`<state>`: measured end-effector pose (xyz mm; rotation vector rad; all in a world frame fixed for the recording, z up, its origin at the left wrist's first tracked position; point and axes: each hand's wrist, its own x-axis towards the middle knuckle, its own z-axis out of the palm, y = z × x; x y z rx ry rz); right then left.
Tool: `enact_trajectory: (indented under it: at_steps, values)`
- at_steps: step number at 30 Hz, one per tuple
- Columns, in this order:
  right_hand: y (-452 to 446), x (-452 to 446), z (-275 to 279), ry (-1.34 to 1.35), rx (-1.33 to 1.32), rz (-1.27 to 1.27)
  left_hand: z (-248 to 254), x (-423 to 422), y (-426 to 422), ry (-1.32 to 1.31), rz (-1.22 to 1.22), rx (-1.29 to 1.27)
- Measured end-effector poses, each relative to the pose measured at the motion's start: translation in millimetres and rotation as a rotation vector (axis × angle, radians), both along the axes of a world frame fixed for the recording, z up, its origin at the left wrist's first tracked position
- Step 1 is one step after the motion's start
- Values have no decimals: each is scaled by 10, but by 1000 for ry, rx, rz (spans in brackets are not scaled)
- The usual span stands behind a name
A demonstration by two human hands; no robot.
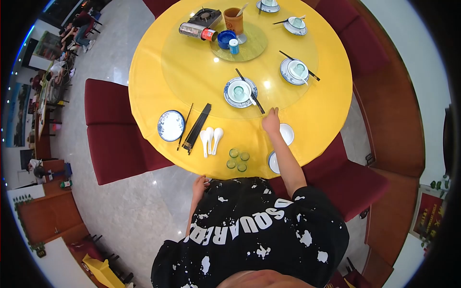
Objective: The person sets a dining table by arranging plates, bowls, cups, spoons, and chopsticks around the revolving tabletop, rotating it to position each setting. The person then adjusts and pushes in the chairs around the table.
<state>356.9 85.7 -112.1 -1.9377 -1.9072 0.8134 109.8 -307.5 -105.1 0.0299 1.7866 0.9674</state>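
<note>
- Right hand [272, 121]: fingers together, hold indeterminable; chopsticks [258, 102] just left of fingertips.
- Left hand [200, 186]: beside tablecloth [151, 126] edge, grip indeterminable.
- Light fingertip contact would best preserve chopstick alignment.

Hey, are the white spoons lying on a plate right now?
No, the white spoons lie directly on the yellow tablecloth, beside a bundle of dark chopsticks.

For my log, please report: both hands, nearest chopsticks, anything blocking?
Left hand at table edge. Right hand beside black chopsticks, contact unclear. Nothing visibly blocking it.
</note>
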Motion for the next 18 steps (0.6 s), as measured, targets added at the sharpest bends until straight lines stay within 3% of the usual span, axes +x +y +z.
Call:
enact_trajectory:
  at_steps: [7, 18]
  values:
    - [252, 140, 428, -190, -308, 162, -29, -6, 111, -8, 6, -30]
    - [713, 603, 206, -365, -310, 275, -109, 47, 266, -17, -15, -50]
